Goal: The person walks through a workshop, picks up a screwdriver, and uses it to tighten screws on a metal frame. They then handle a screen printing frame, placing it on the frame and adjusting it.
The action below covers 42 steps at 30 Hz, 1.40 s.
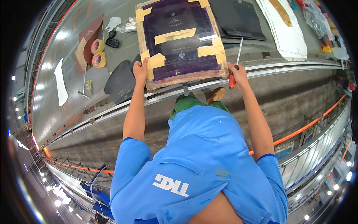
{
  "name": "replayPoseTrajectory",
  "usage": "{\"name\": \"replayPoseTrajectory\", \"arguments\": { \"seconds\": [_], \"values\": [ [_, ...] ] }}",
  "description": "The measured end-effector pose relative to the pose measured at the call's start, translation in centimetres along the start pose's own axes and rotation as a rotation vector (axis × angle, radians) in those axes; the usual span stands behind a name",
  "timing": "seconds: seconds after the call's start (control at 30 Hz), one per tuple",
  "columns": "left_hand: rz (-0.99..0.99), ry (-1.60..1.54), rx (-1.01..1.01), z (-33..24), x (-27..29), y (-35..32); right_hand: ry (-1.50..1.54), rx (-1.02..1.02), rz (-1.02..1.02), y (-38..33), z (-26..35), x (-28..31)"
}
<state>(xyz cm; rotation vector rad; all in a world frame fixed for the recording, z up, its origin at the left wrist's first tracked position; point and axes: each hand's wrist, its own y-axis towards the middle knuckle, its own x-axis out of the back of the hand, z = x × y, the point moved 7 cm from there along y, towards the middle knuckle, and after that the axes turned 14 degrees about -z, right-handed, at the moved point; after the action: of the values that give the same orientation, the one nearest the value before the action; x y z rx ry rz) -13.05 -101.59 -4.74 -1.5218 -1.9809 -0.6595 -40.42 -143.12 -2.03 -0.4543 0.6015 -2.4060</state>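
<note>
A screen-printing frame point(186, 66) with dark purple mesh and strips of yellowish masking tape lies before me, its near edge by the table's metal rail. At its left side bar, my left hand point(140, 71) is closed, thumb on top. My right hand point(238, 73) is wrapped round a red-handled screwdriver point(232, 81), its long metal shaft pointing away from me. Those right fingers also meet the frame's lower right corner. A dark sheet point(121, 80) with faint handwriting sticks out beside my left hand. What lies under the frame is hidden.
Tape rolls point(99, 59), brown sheets point(85, 48), a white cut piece point(60, 84) and a thin metal tool point(85, 80) lie left on the table. Black sheets point(240, 20), a long white panel point(285, 31) and plastic bags point(315, 18) are right. An orange rail point(309, 121) runs behind me.
</note>
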Motion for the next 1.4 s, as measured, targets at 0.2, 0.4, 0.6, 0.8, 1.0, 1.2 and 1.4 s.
{"name": "replayPoseTrajectory", "arguments": {
  "seconds": [0.2, 0.4, 0.6, 0.8, 1.0, 1.2, 1.4],
  "values": [
    [-0.104, 0.098, -0.272, -2.1, 0.9, 0.5, -0.113, 0.285, -0.072, 0.5, -1.5, 1.0],
    [-0.036, -0.475, -0.04, -3.6, 2.4, -2.6, -0.28, 0.333, -0.285, -1.5, -1.6, 3.3],
    [0.484, -0.879, 0.599, -8.9, -3.1, -12.6, -0.144, 0.207, -0.259, 0.3, -4.1, 3.5],
    [0.826, -0.781, 0.694, -12.0, -7.3, -20.8, -0.202, 0.221, -0.281, -1.0, -3.1, 3.3],
    [1.039, -0.69, 0.627, -13.2, -7.9, -23.2, -0.053, 0.101, -0.305, -2.9, -4.2, 3.2],
    [1.155, -0.643, 0.631, -11.4, -7.1, -24.8, -0.04, 0.108, -0.451, -5.1, -6.1, 5.2],
    [0.492, -0.468, 0.162, -1.9, -4.3, -9.5, -0.39, 0.362, -0.422, -1.8, -0.3, 3.4]
  ]
}}
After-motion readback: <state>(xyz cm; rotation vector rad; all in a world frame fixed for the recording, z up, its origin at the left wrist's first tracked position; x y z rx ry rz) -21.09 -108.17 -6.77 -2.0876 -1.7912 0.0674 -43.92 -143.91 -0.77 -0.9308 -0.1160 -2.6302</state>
